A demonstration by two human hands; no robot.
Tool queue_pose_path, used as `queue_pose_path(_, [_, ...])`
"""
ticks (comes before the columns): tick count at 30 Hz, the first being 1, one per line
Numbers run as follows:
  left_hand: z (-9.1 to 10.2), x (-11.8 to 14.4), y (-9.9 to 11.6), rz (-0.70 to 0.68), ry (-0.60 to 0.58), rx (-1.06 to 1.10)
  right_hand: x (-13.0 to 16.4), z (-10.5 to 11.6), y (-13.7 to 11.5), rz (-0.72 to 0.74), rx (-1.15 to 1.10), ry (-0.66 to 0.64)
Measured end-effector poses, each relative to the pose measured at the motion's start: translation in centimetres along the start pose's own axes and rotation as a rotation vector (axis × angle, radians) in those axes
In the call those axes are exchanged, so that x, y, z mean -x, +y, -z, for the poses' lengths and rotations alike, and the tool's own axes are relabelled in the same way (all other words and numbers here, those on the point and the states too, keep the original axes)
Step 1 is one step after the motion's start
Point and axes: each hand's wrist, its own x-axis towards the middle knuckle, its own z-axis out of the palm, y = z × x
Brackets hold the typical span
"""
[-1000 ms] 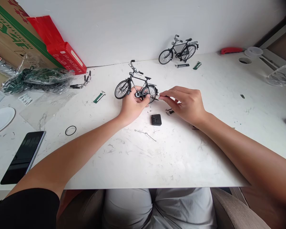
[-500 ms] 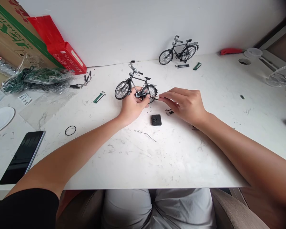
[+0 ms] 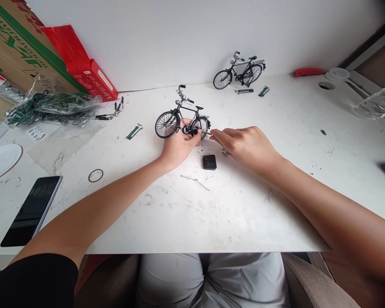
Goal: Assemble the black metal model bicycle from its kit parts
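My left hand is closed around the lower part of a black model bicycle, its thumb near the rear wheel. The bicycle is held up above the table, front wheel to the left. Pinched in my right hand is a thin, rod-like tool, most of it hidden by the fingers. Its tip meets the area of the rear wheel hub. Below the hands lie a black square block and a thin jointed metal wire piece. Small dark parts lie under my right hand.
A second model bicycle stands against the wall, with a small green pump-like part nearby. Another green part, a black ring and a phone lie left. Plastic bags and a red box are behind.
My right hand has turned and lowered slightly at the wrist, its fingers still pinching the thin tool. The left hand and bicycle hold almost the same place; the view has shifted a little.
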Motion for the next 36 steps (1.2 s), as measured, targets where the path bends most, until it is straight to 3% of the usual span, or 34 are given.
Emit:
queue_pose_path(7, [0.0, 0.1, 0.2, -0.004, 0.003, -0.025, -0.2, -1.0, -0.2, -0.055, 0.021, -0.020])
queue_pose_path(14, [0.0, 0.1, -0.1, -0.013, -0.001, -0.040, -0.3, -2.8, -0.4, -0.184, 0.013, 0.075])
queue_pose_path(24, [0.0, -0.1, -0.3, -0.023, 0.013, -0.020, -0.5, -1.6, -0.9, -0.092, 0.035, 0.021])
queue_pose_path(28, [0.0, 0.0, -0.3, -0.022, 0.013, -0.018, -0.3, -2.3, -0.9, -0.153, 0.033, -0.008])
queue_pose_path(31, [-0.1, 0.2, -0.5, -0.041, 0.023, -0.018, -0.3, -2.7, -1.4, -0.252, -0.056, 0.005])
queue_pose_path(36, [-0.2, 0.4, -0.6, -0.073, 0.044, -0.044, -0.3, -2.1, -2.2, -0.343, -0.406, 0.027])
